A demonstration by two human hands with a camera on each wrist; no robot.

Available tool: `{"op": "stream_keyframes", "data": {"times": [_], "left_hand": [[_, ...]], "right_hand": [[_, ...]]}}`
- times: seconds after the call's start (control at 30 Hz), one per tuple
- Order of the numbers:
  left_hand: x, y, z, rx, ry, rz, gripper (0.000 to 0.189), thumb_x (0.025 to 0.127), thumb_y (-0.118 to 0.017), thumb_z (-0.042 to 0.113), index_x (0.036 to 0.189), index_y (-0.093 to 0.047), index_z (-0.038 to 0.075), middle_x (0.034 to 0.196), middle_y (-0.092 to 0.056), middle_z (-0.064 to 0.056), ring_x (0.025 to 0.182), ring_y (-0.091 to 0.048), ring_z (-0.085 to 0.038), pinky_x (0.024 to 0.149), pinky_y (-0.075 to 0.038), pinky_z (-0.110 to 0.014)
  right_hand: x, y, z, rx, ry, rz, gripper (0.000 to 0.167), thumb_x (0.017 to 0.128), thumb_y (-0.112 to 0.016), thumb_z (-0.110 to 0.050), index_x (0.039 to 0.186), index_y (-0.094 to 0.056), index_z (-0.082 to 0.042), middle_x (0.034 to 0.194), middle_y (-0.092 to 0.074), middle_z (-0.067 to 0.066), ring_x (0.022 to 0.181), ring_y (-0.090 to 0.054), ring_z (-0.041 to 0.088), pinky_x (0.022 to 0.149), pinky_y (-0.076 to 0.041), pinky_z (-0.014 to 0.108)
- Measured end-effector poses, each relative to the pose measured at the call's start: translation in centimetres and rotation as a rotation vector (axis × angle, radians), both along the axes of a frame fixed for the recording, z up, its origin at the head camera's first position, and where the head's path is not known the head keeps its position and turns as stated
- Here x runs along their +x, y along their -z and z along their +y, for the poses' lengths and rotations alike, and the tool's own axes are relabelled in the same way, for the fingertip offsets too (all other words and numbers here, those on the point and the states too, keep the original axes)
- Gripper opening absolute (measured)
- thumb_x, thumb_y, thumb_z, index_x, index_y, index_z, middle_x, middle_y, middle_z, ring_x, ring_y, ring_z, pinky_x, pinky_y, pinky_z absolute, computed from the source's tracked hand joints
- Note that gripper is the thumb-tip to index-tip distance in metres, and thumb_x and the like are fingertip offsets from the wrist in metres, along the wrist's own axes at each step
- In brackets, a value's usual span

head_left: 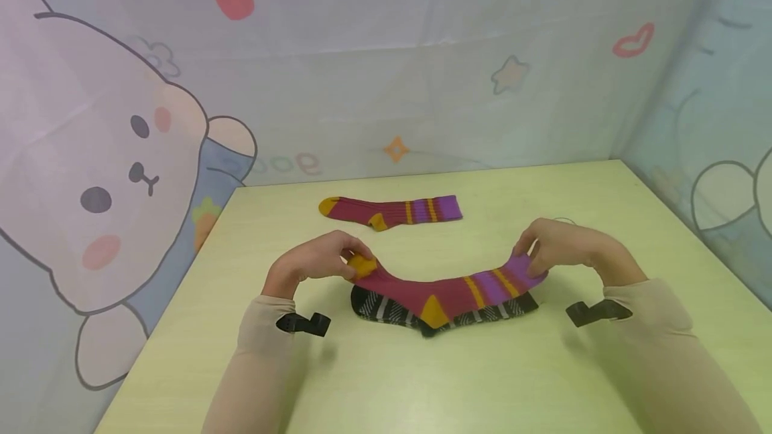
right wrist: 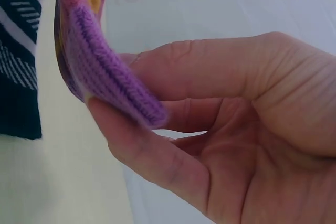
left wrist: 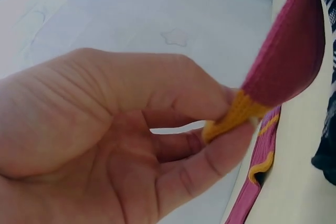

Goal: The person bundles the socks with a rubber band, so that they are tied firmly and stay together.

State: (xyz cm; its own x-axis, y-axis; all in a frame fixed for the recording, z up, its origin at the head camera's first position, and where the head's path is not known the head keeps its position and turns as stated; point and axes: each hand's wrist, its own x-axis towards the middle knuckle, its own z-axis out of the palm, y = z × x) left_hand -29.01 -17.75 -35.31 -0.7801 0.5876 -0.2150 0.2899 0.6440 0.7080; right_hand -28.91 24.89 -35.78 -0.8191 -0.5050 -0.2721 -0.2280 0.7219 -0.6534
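Note:
A maroon sock (head_left: 404,288) with yellow toe and heel and a purple striped cuff hangs in a shallow sag between my two hands. My left hand (head_left: 322,256) pinches its yellow toe (left wrist: 239,114) between thumb and fingers. At the other end, my right hand (head_left: 563,246) pinches the purple cuff (right wrist: 113,72) the same way. Beneath the held sock lies a black sock (head_left: 392,312) with a grey-white pattern, partly covered by it in the head view. Its toe points left, its cuff right.
Farther back on the pale yellow-green table (head_left: 422,387) lies a matching maroon sock (head_left: 386,211), flat, toe to the left. A cloth backdrop (head_left: 362,72) with cartoon prints rises behind the table. Black wrist mounts (head_left: 303,323) sit on both sleeves.

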Motion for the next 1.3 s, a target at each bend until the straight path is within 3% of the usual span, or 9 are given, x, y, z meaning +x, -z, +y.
{"op": "stream_keyframes", "data": {"times": [0.3,0.53,0.7,0.87,1.1,1.3], "left_hand": [[-0.1,0.3,-0.2,-0.053,0.033,0.005,0.039,0.083,-0.064,-0.008,0.121,-0.069,0.0,0.115,-0.067,-0.006,0.1,-0.061,-0.022,0.083,-0.053,-0.033],[-0.2,0.7,-0.1,-0.039,-0.013,0.04,0.037,0.083,-0.068,-0.01,0.119,-0.066,-0.002,0.116,-0.064,-0.01,0.101,-0.057,-0.026,0.082,-0.053,-0.031],[-0.1,0.8,-0.1,-0.043,-0.033,0.039,0.033,0.081,-0.069,-0.012,0.112,-0.063,0.0,0.109,-0.062,-0.01,0.094,-0.054,-0.026,0.078,-0.051,-0.031],[0.1,0.9,-0.1,-0.099,-0.023,0.0,0.033,0.078,-0.074,-0.012,0.101,-0.056,0.003,0.103,-0.057,-0.01,0.09,-0.053,-0.025,0.075,-0.048,-0.031],[0.4,1.0,-0.2,-0.171,0.025,-0.089,0.034,0.074,-0.076,-0.013,0.09,-0.053,0.005,0.089,-0.052,-0.007,0.08,-0.05,-0.021,0.065,-0.044,-0.029],[0.4,0.9,0.0,-0.176,0.028,-0.087,0.034,0.074,-0.075,-0.015,0.087,-0.05,0.005,0.086,-0.049,-0.006,0.077,-0.048,-0.02,0.063,-0.044,-0.028]], "right_hand": [[0.1,1.0,-1.3,0.018,-0.057,-0.028,0.038,0.07,-0.071,0.005,0.108,-0.07,0.003,0.103,-0.066,0.008,0.08,-0.058,0.018,0.068,-0.05,0.033],[0.1,1.8,-2.0,0.049,-0.098,-0.038,0.039,0.067,-0.068,0.011,0.103,-0.059,0.0,0.105,-0.056,0.011,0.083,-0.05,0.021,0.067,-0.046,0.033],[0.0,2.1,-2.0,0.032,-0.143,-0.035,0.037,0.065,-0.068,0.015,0.093,-0.053,-0.003,0.096,-0.051,0.009,0.076,-0.044,0.019,0.062,-0.041,0.032],[0.0,2.4,-2.0,0.04,-0.167,-0.053,0.034,0.064,-0.072,0.015,0.088,-0.057,-0.006,0.089,-0.052,0.006,0.075,-0.047,0.018,0.062,-0.043,0.032],[0.0,2.5,-2.0,0.064,-0.177,-0.036,0.034,0.068,-0.079,0.009,0.092,-0.06,-0.006,0.088,-0.053,0.005,0.076,-0.049,0.018,0.065,-0.047,0.033],[-0.3,2.7,-2.0,0.053,-0.187,-0.036,0.034,0.071,-0.08,0.008,0.095,-0.059,-0.004,0.089,-0.052,0.007,0.077,-0.047,0.019,0.065,-0.045,0.033]]}}
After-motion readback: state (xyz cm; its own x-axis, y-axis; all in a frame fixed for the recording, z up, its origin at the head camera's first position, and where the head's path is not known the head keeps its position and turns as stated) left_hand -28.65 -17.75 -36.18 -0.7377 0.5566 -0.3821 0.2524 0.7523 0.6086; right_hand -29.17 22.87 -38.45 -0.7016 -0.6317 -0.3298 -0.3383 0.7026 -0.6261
